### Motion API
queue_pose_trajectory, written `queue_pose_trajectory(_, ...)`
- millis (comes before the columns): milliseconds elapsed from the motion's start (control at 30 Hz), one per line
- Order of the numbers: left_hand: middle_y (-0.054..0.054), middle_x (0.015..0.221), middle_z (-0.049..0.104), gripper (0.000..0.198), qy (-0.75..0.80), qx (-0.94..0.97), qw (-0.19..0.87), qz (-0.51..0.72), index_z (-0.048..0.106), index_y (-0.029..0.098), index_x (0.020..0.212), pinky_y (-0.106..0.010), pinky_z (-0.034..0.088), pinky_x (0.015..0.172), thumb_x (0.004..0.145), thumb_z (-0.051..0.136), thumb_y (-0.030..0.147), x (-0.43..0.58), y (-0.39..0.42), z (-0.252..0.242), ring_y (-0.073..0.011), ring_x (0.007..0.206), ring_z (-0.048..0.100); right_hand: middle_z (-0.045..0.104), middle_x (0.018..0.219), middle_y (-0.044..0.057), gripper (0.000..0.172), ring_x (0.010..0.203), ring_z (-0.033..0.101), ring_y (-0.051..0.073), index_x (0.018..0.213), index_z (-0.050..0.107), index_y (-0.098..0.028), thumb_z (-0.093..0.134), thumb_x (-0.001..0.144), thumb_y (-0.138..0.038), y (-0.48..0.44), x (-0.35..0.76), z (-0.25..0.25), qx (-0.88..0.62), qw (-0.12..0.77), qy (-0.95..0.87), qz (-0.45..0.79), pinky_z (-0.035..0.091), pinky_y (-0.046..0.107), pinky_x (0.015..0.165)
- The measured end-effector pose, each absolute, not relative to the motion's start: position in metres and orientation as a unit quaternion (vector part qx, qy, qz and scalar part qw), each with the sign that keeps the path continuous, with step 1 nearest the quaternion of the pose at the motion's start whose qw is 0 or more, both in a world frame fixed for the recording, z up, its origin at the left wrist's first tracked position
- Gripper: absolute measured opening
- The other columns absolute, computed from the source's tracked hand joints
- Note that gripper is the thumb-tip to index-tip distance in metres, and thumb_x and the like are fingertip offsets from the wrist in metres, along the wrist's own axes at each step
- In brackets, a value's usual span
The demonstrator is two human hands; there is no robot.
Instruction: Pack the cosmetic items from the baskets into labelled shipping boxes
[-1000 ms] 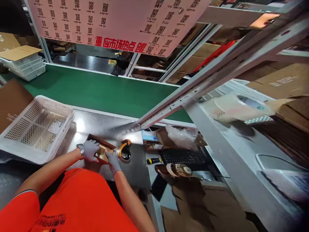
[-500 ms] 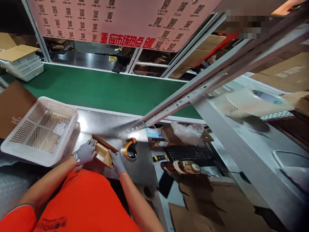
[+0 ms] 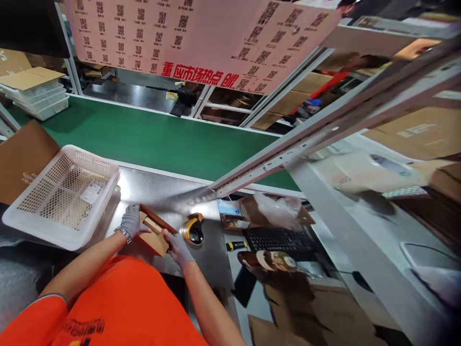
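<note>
A small brown cardboard box point(image 3: 155, 239) with its flaps raised is held between my two hands over the metal worktop point(image 3: 154, 185). My left hand point(image 3: 131, 220), in a grey glove, grips the box's left end. At the opposite end my right hand point(image 3: 177, 244), gloved too, has its fingers closed on the box's edge. Just right of the box lies a tape dispenser point(image 3: 195, 229), black and orange-yellow. What lies inside the box cannot be made out.
A white plastic basket point(image 3: 16, 215) with a label sits to the left, beside a large carton point(image 3: 27, 163). The green conveyor belt point(image 3: 154, 137) runs behind the worktop. On the right are a keyboard point(image 3: 277, 240), a yellow-black cutter point(image 3: 236, 245) and cardboard pieces point(image 3: 306, 302).
The box has been tilted in my hands, so its near side shows more and its inside less. My left hand has shifted slightly at its end. The view has moved a little.
</note>
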State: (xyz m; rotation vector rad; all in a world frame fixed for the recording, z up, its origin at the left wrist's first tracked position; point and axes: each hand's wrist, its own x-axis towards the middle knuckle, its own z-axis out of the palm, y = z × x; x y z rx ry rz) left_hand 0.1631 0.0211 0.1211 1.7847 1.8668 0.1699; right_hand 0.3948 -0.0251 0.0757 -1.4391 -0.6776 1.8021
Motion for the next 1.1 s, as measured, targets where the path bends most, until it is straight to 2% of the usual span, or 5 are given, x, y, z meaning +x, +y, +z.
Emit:
queue_pose_trajectory(100,-0.020,0.155,0.055,0.119,0.682,0.649,0.311,0.128,0.051,0.017,0.155,-0.051,0.043,0.126,0.058,0.105,0.060,0.161,0.018,0.108,-0.0413,0.147,0.053,0.083,0.090,0.014,0.073,0.097,0.081,0.036,0.099,0.075,-0.023,0.064,0.076,-0.091,-0.027,0.391,0.083,-0.538,0.351,-0.228,0.732,0.065,0.045,0.071)
queue_pose_trajectory(233,-0.021,0.159,0.055,0.132,0.656,0.617,0.390,0.193,0.038,0.018,0.167,-0.055,0.037,0.132,0.060,0.103,0.061,0.150,0.015,0.096,-0.0421,0.155,0.048,0.082,0.097,0.006,0.059,0.100,0.079,0.033,0.107,0.070,-0.027,0.085,0.067,-0.068,-0.043,0.385,0.082,-0.568,0.406,-0.237,0.676,0.066,0.042,0.077)
queue_pose_trajectory(633,-0.008,0.097,0.080,0.043,0.648,0.369,0.651,0.144,0.071,0.015,0.114,-0.032,0.063,0.074,0.085,0.088,0.043,0.131,0.021,0.125,-0.0262,0.093,0.077,0.078,0.111,0.008,0.061,0.111,0.072,0.034,0.122,0.071,-0.025,0.083,0.067,-0.049,-0.040,0.400,0.076,-0.609,0.362,-0.393,0.586,0.061,0.048,0.097)
queue_pose_trajectory(867,-0.006,0.100,0.079,0.039,0.671,0.361,0.635,0.125,0.071,0.015,0.123,-0.032,0.064,0.071,0.090,0.078,0.033,0.134,0.027,0.126,-0.0237,0.088,0.076,0.045,0.172,0.025,0.106,0.157,0.039,0.051,0.160,0.058,-0.020,0.095,0.066,-0.052,-0.011,0.357,0.112,-0.529,0.129,-0.780,0.309,0.031,0.065,0.127)
queue_pose_trajectory(1100,-0.010,0.106,0.080,0.036,0.689,0.387,0.600,0.126,0.074,0.016,0.121,-0.033,0.065,0.068,0.091,0.074,0.036,0.138,0.023,0.126,-0.0274,0.094,0.077,0.050,0.163,0.026,0.098,0.133,0.058,0.045,0.168,0.049,-0.026,0.083,0.080,-0.050,-0.022,0.328,0.113,-0.500,0.030,-0.837,0.221,0.047,0.058,0.111)
